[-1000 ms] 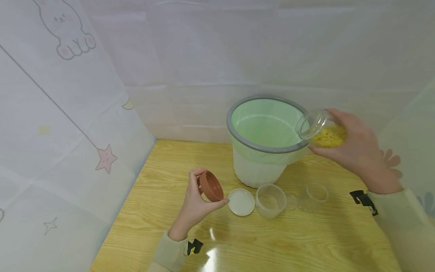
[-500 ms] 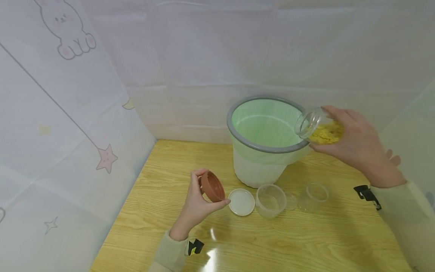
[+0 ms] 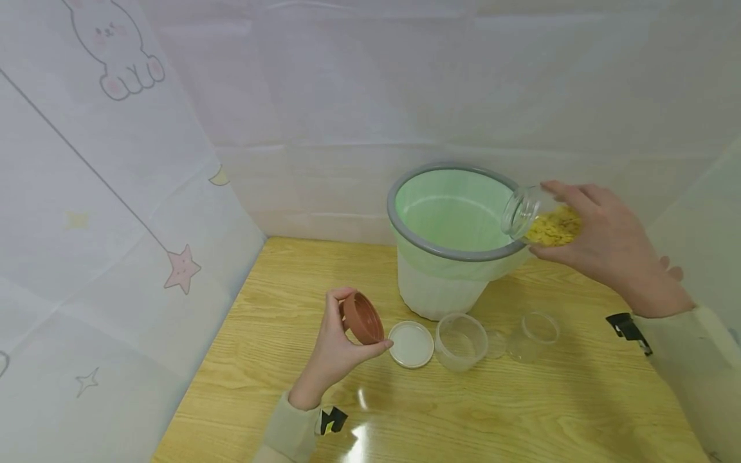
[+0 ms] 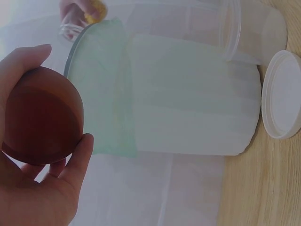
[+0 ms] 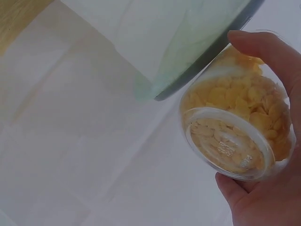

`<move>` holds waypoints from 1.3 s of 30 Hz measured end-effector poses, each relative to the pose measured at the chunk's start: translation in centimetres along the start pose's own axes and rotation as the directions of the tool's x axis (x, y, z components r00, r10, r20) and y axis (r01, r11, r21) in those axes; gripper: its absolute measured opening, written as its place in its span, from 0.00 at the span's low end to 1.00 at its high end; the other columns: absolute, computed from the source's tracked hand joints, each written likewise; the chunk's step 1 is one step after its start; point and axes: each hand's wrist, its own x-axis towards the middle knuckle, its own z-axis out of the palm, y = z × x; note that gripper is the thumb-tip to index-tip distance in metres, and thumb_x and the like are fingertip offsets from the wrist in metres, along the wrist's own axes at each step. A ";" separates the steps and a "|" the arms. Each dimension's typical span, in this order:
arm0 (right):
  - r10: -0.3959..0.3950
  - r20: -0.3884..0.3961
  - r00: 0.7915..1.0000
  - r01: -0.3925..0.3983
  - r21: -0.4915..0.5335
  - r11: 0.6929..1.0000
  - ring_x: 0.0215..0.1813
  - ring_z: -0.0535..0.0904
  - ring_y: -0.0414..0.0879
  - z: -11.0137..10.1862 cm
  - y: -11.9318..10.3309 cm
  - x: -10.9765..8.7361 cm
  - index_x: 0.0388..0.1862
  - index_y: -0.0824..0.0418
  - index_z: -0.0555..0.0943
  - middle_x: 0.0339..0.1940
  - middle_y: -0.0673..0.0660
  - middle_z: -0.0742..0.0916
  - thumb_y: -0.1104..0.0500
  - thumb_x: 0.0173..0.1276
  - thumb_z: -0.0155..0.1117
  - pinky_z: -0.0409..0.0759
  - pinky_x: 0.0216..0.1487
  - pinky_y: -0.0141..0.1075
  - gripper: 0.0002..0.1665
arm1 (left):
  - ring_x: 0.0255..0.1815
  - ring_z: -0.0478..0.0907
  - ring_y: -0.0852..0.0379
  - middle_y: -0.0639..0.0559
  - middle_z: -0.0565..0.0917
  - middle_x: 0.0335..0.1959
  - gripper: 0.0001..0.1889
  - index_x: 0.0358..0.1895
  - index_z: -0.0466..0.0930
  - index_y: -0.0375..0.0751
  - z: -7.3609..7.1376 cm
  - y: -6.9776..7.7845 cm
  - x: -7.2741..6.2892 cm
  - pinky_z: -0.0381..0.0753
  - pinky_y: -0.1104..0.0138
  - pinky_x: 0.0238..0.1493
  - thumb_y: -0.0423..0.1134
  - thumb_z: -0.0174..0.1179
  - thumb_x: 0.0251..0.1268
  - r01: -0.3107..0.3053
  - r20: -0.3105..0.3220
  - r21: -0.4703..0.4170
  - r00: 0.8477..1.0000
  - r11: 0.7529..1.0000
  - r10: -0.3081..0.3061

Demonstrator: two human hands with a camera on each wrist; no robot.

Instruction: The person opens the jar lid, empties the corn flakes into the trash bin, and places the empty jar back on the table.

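Note:
My right hand (image 3: 608,241) grips a clear jar (image 3: 521,212) tilted on its side, its mouth over the right rim of the bin. Yellow flakes (image 5: 254,106) lie inside along the jar's lower side. The bin (image 3: 440,289) is white, with a pale green liner (image 3: 457,199) folded under a grey ring. At the left, my left hand (image 3: 330,357) holds a reddish-brown lid (image 3: 366,318) between thumb and fingers, its hollow side facing the bin. In the left wrist view the lid (image 4: 43,117) covers part of the palm.
On the wood-grain table (image 3: 255,360), before the bin, stand a translucent tub (image 3: 461,343) and a fainter clear cup (image 3: 532,337). A white lid (image 3: 411,345) lies left of the tub, and a small clear disc (image 3: 496,344) to its right. Printed sheeting (image 3: 324,116) hangs behind.
My right hand has risen slightly with the jar, and the flakes have shifted toward its mouth. The left hand and brown lid have barely moved.

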 end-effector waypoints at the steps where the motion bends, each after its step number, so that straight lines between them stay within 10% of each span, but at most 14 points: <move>1: -0.006 0.001 1.000 0.006 -0.004 1.000 0.58 0.71 0.71 0.0 0.0 0.0 0.77 0.57 0.68 0.59 0.71 0.77 0.55 0.38 0.88 0.69 0.52 0.69 0.64 | 0.60 0.73 0.49 0.49 0.69 0.61 0.50 0.66 0.58 0.46 0.0 0.0 0.0 0.80 0.52 0.57 0.40 0.86 0.42 0.000 0.001 -0.001 1.000 1.000 0.000; 39: -0.198 -0.016 0.980 0.196 -0.060 0.979 0.55 0.71 0.70 -0.5 -0.3 1.1 0.71 0.59 0.73 0.55 0.68 0.78 0.61 0.34 0.85 0.71 0.52 0.65 0.58 | 0.61 0.73 0.51 0.49 0.70 0.61 0.51 0.67 0.59 0.44 0.2 -0.1 0.0 0.78 0.53 0.60 0.40 0.86 0.42 0.007 0.003 -0.006 1.000 1.000 -0.007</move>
